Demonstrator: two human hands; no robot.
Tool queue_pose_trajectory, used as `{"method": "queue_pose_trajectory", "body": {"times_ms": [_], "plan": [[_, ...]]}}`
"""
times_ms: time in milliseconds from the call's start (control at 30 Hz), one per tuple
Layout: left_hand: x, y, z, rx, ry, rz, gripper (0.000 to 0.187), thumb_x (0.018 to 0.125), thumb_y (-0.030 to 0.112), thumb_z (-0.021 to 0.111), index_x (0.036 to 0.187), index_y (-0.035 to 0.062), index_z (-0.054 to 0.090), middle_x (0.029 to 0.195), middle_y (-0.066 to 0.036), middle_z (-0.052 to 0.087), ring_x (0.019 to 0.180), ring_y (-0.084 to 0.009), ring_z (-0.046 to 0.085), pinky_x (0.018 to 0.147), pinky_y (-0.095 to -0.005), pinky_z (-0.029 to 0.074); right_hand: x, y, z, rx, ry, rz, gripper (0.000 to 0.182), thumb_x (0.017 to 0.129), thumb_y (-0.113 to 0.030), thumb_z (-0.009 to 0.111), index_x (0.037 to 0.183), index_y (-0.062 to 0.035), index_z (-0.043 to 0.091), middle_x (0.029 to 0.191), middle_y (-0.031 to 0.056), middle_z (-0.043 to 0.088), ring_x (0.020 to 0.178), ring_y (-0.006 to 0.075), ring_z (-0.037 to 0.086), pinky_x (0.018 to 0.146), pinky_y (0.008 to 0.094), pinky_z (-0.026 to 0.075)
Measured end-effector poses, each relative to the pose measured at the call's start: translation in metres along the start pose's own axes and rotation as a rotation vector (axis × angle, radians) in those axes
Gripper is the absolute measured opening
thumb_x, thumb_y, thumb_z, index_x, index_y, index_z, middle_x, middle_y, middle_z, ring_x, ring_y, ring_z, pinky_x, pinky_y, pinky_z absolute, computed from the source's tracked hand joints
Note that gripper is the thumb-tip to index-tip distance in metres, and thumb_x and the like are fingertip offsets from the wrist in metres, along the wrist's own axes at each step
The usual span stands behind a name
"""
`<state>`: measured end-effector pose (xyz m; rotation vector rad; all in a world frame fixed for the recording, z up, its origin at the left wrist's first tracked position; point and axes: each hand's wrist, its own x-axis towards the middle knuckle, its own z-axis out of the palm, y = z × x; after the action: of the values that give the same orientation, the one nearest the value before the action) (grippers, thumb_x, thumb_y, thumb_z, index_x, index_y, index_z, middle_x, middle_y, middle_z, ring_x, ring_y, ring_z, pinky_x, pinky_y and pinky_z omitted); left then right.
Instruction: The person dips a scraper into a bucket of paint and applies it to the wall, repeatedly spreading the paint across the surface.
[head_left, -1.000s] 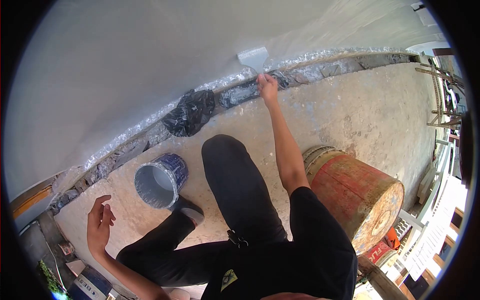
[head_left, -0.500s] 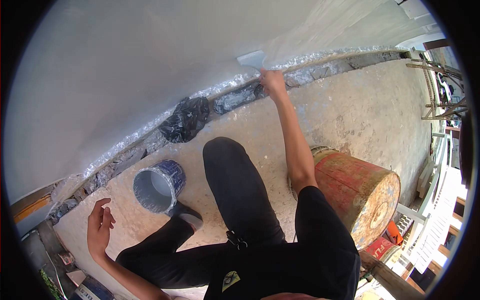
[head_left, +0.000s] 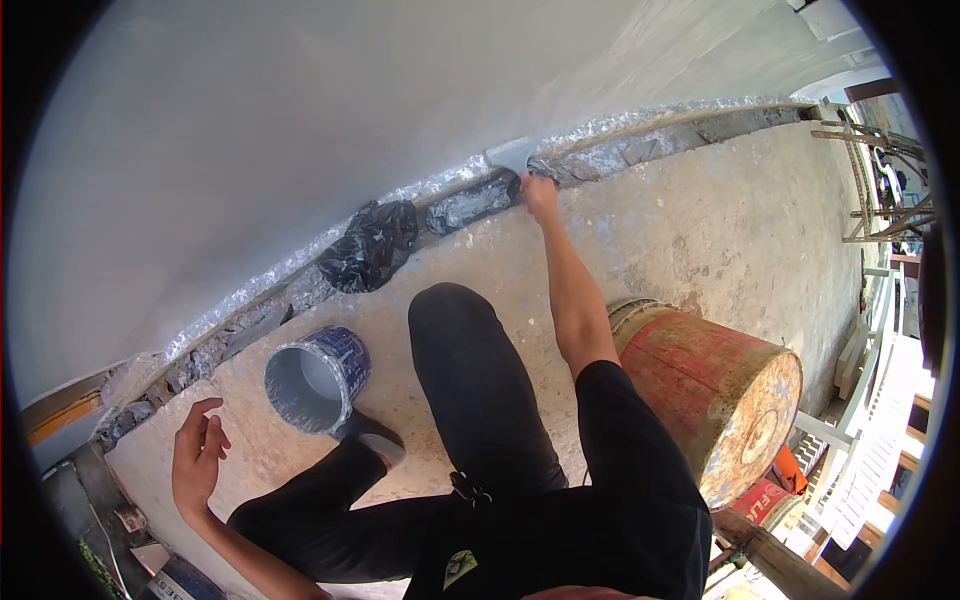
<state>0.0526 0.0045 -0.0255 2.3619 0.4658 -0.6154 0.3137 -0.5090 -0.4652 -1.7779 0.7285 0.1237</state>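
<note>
My right hand (head_left: 540, 195) is closed on the handle of a wide putty knife (head_left: 512, 154). The blade lies at the bottom edge of the grey wall (head_left: 300, 120), above the rough gap along its foot. My left hand (head_left: 198, 462) hangs in the air at the lower left, fingers apart and holding nothing. To its right is a blue bucket (head_left: 342, 360), tilted toward me, with grey residue inside. A crumpled black plastic bag (head_left: 372, 246) lies by the wall's foot, left of the putty knife.
A large rusty red drum (head_left: 700, 380) lies on its side at the right of the concrete floor (head_left: 690, 220). Behind it are a smaller red bucket (head_left: 762, 500), a white railing and metal racks (head_left: 865, 180). My knees and one foot are beside the blue bucket.
My right hand has moved down toward me with the putty knife, whose blade went from the wall's face to its bottom edge. My left hand has hardly moved.
</note>
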Motion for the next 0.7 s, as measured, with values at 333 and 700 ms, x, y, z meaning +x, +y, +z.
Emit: {"method": "queue_pose_trajectory", "body": {"times_ms": [333,700], "plan": [[-0.011,-0.006,0.005,0.002,0.017,-0.019,0.028,0.098,0.022,0.046,0.116,0.0031,0.057,0.062,-0.002,0.049,0.059,-0.0086,0.049,0.052,-0.0254,0.04,-0.064,-0.118,-0.049,0.311,-0.117,-0.034,0.03,0.091,-0.028,0.059,0.073,-0.0046,0.056,0.052,-0.0002,0.044,0.04,0.0083,0.035,0.036,0.0257,0.022],[0.001,0.008,0.008,-0.004,-0.007,0.007,0.025,0.098,0.018,0.047,0.115,0.0032,0.057,0.06,-0.002,0.048,0.058,-0.0081,0.048,0.053,-0.0249,0.04,-0.012,-0.024,-0.024,0.373,-0.148,0.027,0.036,0.093,-0.036,0.057,0.071,-0.0076,0.055,0.051,-0.0013,0.043,0.038,0.0081,0.033,0.036,0.0251,0.02]]}}
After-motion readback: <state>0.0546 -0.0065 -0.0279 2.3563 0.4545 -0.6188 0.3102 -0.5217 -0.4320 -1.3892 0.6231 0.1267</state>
